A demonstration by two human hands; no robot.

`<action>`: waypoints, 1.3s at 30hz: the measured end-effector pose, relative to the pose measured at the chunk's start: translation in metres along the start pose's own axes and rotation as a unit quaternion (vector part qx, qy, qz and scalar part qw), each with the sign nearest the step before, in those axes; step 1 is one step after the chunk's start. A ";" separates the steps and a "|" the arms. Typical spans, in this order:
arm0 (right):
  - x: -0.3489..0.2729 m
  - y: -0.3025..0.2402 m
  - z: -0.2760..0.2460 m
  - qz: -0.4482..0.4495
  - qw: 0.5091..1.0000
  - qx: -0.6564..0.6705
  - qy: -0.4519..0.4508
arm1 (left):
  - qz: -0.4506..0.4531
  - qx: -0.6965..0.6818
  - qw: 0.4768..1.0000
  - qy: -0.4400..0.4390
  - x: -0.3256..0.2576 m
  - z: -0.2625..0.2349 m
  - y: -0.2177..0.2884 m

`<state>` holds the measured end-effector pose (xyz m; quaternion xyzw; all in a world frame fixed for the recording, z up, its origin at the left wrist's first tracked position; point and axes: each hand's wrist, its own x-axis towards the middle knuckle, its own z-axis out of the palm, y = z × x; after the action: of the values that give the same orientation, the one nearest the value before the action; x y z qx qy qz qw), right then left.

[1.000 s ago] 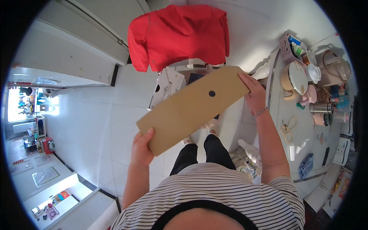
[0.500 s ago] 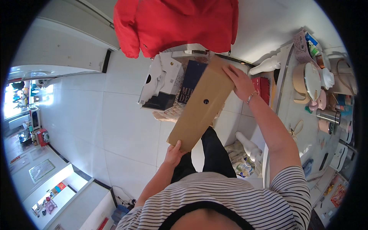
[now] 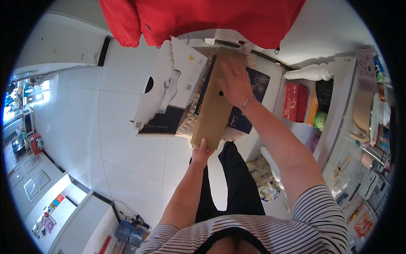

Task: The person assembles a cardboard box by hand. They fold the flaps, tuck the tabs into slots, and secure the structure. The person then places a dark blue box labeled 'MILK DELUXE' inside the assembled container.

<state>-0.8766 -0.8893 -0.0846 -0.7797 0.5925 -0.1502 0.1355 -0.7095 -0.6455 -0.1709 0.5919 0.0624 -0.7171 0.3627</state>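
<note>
Home interior: white tiled floor [image 3: 84, 127], glass-top table [image 3: 338, 139] crowded with household clutter, red gift box [image 3: 294, 101] beneath, red garment [image 3: 203, 17] overhead.

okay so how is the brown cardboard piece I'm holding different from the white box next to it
The brown cardboard piece is plain tan, while the white box is white with small printed marks. The brown cardboard piece is a long, narrow, flat panel; the white box is wider and bulkier. The left hand grips the brown piece's near end and the right hand lies flat on it; neither touches the white box. Both have a dark round hole.
</note>
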 end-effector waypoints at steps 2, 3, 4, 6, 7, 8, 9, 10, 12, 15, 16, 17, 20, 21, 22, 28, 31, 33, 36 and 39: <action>0.007 -0.010 0.025 0.032 0.999 -0.026 0.008 | -0.014 0.011 1.000 0.010 0.003 0.001 -0.003; 0.009 -0.012 0.037 0.043 0.998 -0.043 -0.009 | -0.026 0.023 0.999 0.013 0.004 0.001 -0.003; 0.009 -0.014 0.049 0.054 0.996 -0.061 -0.027 | -0.037 0.034 0.999 0.016 0.005 0.002 -0.004; -0.003 -0.007 0.081 0.069 0.994 -0.061 -0.062 | -0.059 0.078 0.993 0.062 0.004 0.000 -0.003; -0.015 0.000 0.098 0.072 0.993 -0.043 -0.078 | -0.082 0.111 0.988 0.069 0.003 -0.010 -0.003; -0.021 0.006 0.113 0.070 0.993 -0.023 -0.093 | -0.101 0.141 0.982 0.079 0.003 -0.020 -0.004; -0.019 0.008 0.117 0.067 0.993 -0.034 -0.094 | -0.115 0.175 0.974 0.082 -0.006 -0.021 0.002; -0.016 0.012 0.119 0.062 0.993 -0.044 -0.094 | -0.101 0.179 0.974 0.090 -0.013 -0.023 0.009; -0.027 0.010 0.120 0.060 0.992 -0.045 -0.103 | 0.098 0.231 0.964 0.083 -0.032 -0.027 0.027; -0.021 0.010 0.116 0.067 0.993 -0.033 -0.090 | 0.317 0.269 0.891 0.182 -0.097 -0.008 0.090; -0.024 0.011 0.113 0.070 0.993 -0.030 -0.094 | 0.393 0.271 0.854 0.208 -0.120 0.000 0.111; -0.022 0.010 0.111 0.067 0.993 -0.026 -0.098 | 0.462 0.268 0.817 0.216 -0.141 0.006 0.130; -0.019 0.011 0.095 0.061 0.990 0.001 -0.130 | 0.606 0.373 0.672 0.204 -0.184 0.034 0.193; -0.017 0.015 0.090 0.059 0.989 0.019 -0.131 | 0.619 0.425 0.627 0.207 -0.188 0.047 0.209; -0.013 0.017 0.086 0.055 0.989 0.039 -0.133 | 0.628 0.477 0.578 0.213 -0.191 0.058 0.224; 0.006 -0.016 0.013 0.119 0.963 0.237 -0.044 | 0.439 0.602 0.629 0.221 -0.182 0.101 0.266; 0.003 -0.062 -0.033 0.179 0.895 0.408 0.005 | 0.453 0.594 0.635 0.196 -0.176 0.101 0.265; -0.002 -0.101 -0.063 0.220 0.839 0.498 0.019 | 0.490 0.604 0.609 0.160 -0.182 0.105 0.262; 0.002 -0.144 -0.102 0.270 0.784 0.558 -0.005 | 0.517 0.588 0.616 0.082 -0.183 0.113 0.242; 0.006 -0.140 -0.109 0.294 0.805 0.514 -0.046 | 0.562 0.539 0.627 -0.021 -0.187 0.125 0.232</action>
<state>-0.7943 -0.8625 0.0701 -0.3904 0.6225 -0.3497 0.5811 -0.6660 -0.7959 0.1119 0.5866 -0.6876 -0.2915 0.3132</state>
